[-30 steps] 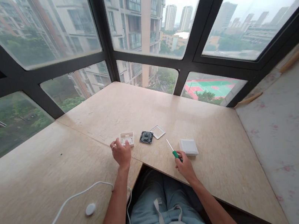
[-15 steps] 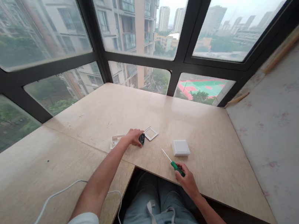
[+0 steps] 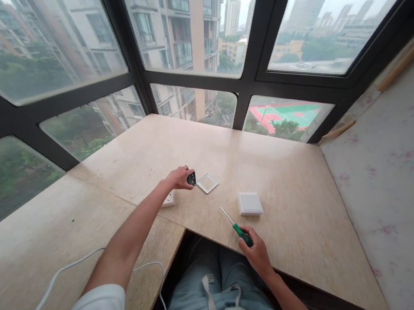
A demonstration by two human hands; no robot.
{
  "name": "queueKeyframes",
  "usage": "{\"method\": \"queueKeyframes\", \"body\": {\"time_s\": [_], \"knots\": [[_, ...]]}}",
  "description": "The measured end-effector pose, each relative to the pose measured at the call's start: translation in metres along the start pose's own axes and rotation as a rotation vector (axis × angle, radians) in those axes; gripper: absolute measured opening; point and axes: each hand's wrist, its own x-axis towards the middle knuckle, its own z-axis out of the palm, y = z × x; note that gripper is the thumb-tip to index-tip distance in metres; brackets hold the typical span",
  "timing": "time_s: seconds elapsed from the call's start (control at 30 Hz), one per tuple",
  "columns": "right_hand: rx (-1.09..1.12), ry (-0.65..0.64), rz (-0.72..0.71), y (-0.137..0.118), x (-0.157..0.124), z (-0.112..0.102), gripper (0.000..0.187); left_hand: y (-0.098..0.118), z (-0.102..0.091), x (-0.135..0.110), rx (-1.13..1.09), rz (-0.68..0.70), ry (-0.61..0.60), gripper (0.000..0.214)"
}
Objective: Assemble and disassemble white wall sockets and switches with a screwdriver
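My left hand (image 3: 180, 178) is closed around a small black part with metal bits (image 3: 191, 179), which looks like the back of a switch insert. Just below that hand, a white mounting box (image 3: 168, 200) rests on the board, mostly hidden by my wrist. To the right of the black part lies a square white frame (image 3: 206, 176), flat and untouched. A green-handled screwdriver (image 3: 237, 229) is gripped in my right hand (image 3: 256, 249), its tip pointing up and left. Beyond this hand sits a white wall switch (image 3: 250, 203) in its box.
The beige stone-patterned worktop (image 3: 272, 176) has a cut-out corner where my legs are. A white cable (image 3: 59, 274) runs across its left side under my arm. Window frames (image 3: 134, 57) border the far side, and a flower-papered wall (image 3: 400, 198) stands at the right.
My left hand has lifted the black part up and slightly left, away from the frame, and now covers more of the mounting box. My right hand with the screwdriver has shifted slightly left.
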Motion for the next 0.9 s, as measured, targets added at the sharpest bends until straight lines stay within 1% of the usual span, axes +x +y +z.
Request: {"method": "queueKeyframes", "body": {"time_s": [0.1, 0.23, 0.47, 0.53, 0.67, 0.8, 0.9], "knots": [[-0.001, 0.0, -0.018, -0.001, -0.001, -0.001, 0.032, 0.0, -0.005, 0.009, -0.021, 0.0, 0.011, 0.066], [-0.008, -0.022, -0.046, -0.002, -0.002, -0.003, 0.031, -0.002, -0.008, 0.016, -0.072, 0.0, -0.009, 0.061], [-0.022, -0.038, -0.064, -0.004, -0.002, -0.005, 0.031, -0.007, -0.001, 0.012, -0.139, -0.034, -0.001, 0.069], [-0.021, -0.031, -0.081, -0.004, -0.002, -0.005, 0.031, -0.009, -0.003, 0.011, -0.246, -0.071, 0.037, 0.068], [-0.033, -0.021, -0.124, -0.004, -0.002, -0.006, 0.03, -0.017, -0.013, 0.009, -0.58, -0.169, 0.186, 0.062], [-0.052, -0.019, -0.158, -0.003, -0.002, -0.005, 0.029, -0.026, -0.023, 0.005, -0.692, -0.228, 0.222, 0.05], [-0.058, -0.018, -0.175, -0.003, -0.003, -0.005, 0.029, -0.033, -0.025, 0.002, -0.787, -0.276, 0.249, 0.044]]}}
